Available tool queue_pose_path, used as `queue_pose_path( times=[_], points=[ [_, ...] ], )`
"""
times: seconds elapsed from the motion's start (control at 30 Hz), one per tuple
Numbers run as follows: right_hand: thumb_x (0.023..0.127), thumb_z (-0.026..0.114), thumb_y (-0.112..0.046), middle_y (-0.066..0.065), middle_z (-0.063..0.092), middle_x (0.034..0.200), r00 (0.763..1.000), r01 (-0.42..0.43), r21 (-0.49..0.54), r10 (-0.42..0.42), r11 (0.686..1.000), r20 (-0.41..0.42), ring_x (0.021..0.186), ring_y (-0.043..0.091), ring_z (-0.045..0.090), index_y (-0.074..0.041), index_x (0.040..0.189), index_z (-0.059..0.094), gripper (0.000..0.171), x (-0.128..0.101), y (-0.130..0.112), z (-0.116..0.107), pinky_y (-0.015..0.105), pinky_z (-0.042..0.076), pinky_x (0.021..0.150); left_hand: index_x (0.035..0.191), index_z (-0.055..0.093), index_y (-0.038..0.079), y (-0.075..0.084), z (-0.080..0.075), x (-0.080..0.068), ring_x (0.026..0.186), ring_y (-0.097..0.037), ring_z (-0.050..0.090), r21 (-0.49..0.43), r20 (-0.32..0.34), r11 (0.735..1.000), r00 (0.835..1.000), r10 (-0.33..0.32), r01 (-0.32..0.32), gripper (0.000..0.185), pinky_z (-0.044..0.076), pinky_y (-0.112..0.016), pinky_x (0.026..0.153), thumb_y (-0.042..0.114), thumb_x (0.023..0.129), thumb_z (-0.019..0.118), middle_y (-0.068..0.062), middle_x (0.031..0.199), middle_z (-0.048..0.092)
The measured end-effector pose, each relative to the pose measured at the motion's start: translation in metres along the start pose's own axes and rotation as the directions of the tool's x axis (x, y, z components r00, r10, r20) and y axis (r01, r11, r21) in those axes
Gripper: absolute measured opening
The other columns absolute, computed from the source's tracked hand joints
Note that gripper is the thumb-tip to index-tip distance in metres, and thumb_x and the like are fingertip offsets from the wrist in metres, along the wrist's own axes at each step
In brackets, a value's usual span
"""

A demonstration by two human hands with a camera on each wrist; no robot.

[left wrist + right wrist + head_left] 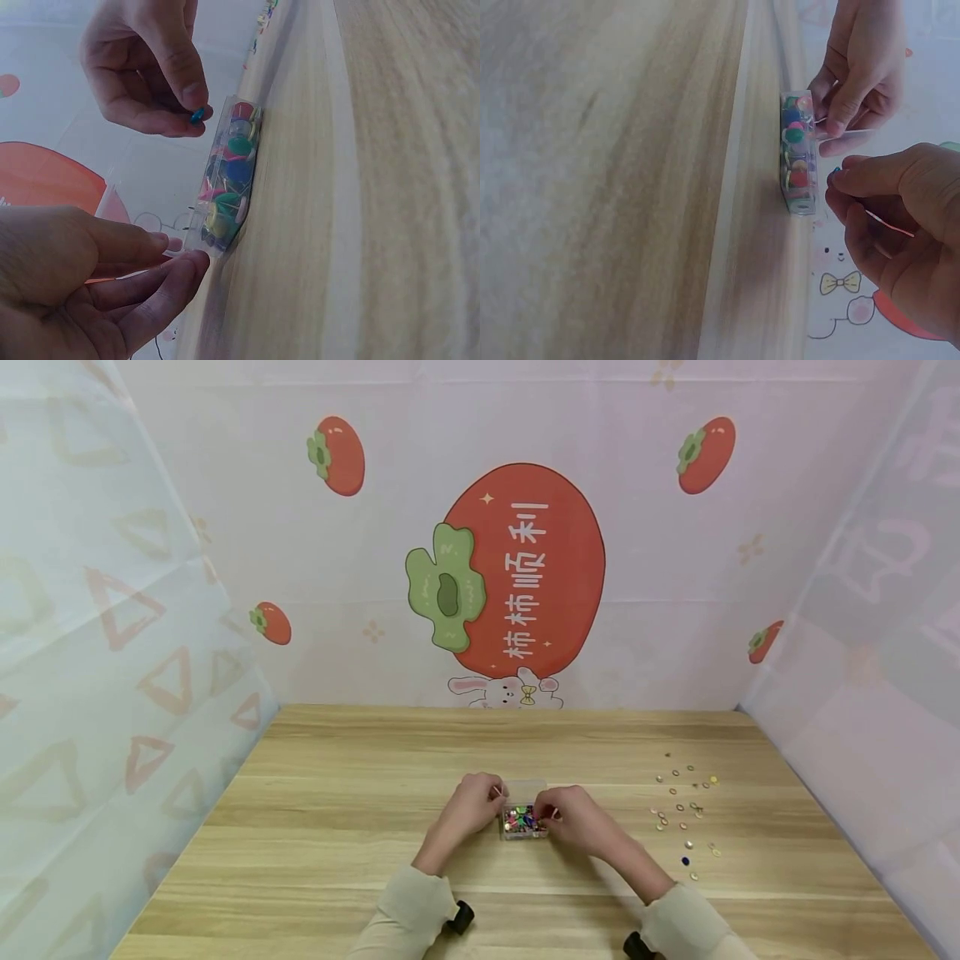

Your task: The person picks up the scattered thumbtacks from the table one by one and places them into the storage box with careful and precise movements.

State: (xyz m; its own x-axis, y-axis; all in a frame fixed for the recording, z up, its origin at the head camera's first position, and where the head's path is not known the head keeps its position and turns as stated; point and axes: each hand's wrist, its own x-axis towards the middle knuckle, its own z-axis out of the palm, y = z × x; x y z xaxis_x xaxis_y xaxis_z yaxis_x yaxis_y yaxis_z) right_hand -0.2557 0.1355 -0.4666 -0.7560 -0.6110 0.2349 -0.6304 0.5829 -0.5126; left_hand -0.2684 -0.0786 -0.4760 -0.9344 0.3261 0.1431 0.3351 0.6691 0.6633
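A small clear plastic box (pixel 524 836) stands on the table with its see-through lid (pixel 529 790) raised at the back. Colourful thumbtacks (pixel 238 171) fill it. My left hand (pixel 471 803) is at the box's left side, and in the left wrist view its thumb and fingers pinch the lid by the hinge end. Over the box's right side is my right hand (pixel 581 820). Between thumb and forefinger it pinches one blue thumbtack (pixel 197 115), just above the box's open top in the left wrist view.
Many loose small tacks (pixel 681 807) lie scattered on the right part of the wooden table (pixel 337 860), with a dark blue one (pixel 686 861) among them. A printed cloth (pixel 645 610) hangs behind the table, and more cloth walls flank both sides.
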Motion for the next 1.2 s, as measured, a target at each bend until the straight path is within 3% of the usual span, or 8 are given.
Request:
queue_pose_path(
  times=[0.2, 0.6, 0.87, 1.2],
  points=[
    [0.076, 0.068, 0.014, 0.002, 0.073, 0.085, 1.0, 0.01, -0.009, -0.01, 1.0, 0.014, 0.079, 0.007, 0.067, -0.007, 0.083, 0.07, 0.022, 0.0, 0.001, 0.001, 0.022, 0.056, 0.071, 0.091, 0.072, 0.002, 0.002, 0.0, 0.0, 0.075, -0.015, 0.067, 0.004, 0.002, 1.0, 1.0, 0.007, -0.007, 0.007, 0.053, -0.026, 0.064, 0.003, 0.092, 0.065, -0.011, 0.087, 0.074],
    [0.083, 0.067, 0.007, 0.006, 0.073, 0.085, 0.999, 0.018, -0.038, -0.019, 0.999, -0.032, 0.078, 0.011, 0.067, -0.006, 0.087, 0.071, 0.014, -0.007, 0.005, -0.015, 0.026, 0.056, 0.07, 0.091, 0.071, 0.003, 0.001, 0.001, 0.0, 0.075, -0.015, 0.067, 0.019, 0.0, 1.0, 1.0, 0.008, -0.008, 0.007, 0.053, -0.027, 0.065, 0.005, 0.094, 0.065, -0.011, 0.086, 0.074],
    [0.085, 0.072, 0.003, 0.005, 0.072, 0.085, 0.995, -0.068, -0.096, 0.06, 0.993, -0.084, 0.078, 0.006, 0.064, -0.008, 0.089, 0.072, 0.011, -0.029, 0.015, -0.038, 0.025, 0.055, 0.069, 0.092, 0.072, 0.003, 0.001, 0.001, 0.0, 0.071, -0.01, 0.062, 0.016, 0.002, 1.0, 1.0, 0.004, -0.004, 0.009, 0.051, -0.025, 0.062, 0.006, 0.095, 0.064, -0.01, 0.086, 0.074],
    [0.083, 0.072, 0.006, 0.001, 0.071, 0.082, 0.989, -0.075, -0.144, 0.055, 0.987, -0.136, 0.075, 0.006, 0.064, -0.008, 0.088, 0.07, 0.015, -0.061, 0.037, -0.067, 0.025, 0.055, 0.064, 0.093, 0.071, 0.003, 0.0, 0.001, 0.0, 0.069, -0.009, 0.06, -0.001, 0.011, 1.0, 1.0, 0.002, -0.002, 0.01, 0.049, -0.024, 0.061, 0.007, 0.096, 0.063, -0.01, 0.086, 0.073]
  ],
)
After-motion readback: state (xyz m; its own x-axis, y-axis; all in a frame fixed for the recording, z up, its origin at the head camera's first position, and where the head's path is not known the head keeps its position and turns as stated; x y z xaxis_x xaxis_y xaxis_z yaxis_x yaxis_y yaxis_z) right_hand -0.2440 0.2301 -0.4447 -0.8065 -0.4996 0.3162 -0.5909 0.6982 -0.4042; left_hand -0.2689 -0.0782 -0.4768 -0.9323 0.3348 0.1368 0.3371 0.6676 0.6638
